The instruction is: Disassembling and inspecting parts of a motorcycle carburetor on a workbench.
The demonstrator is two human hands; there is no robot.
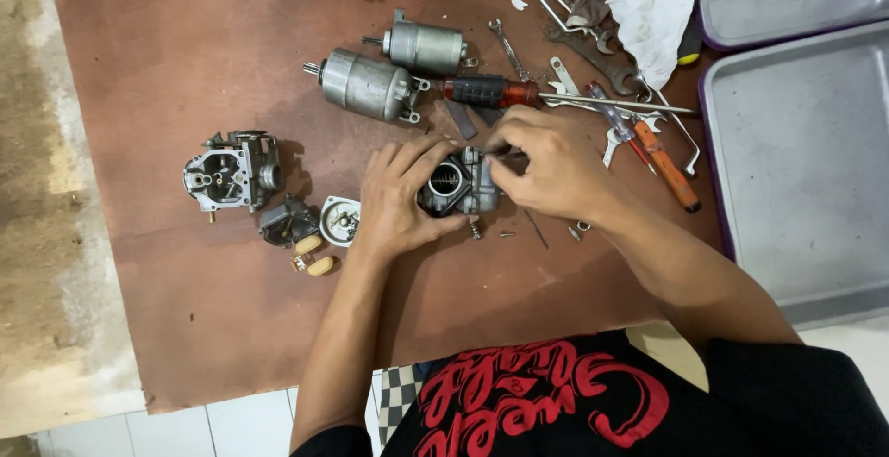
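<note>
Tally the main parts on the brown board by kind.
Cylindrical starter motors: 2
Carburetor bodies, one on the board, one under both hands: 2
Tan floats: 2
Screwdrivers: 2
Total: 8

Both forearms reach forward. Left hand (396,200) fingers curled in a steadying grip; right hand (548,165) fingertips pinched together.

Dull cast-metal carburetor (456,185), matt brown board (176,50), crumpled white cloth (648,3).
</note>
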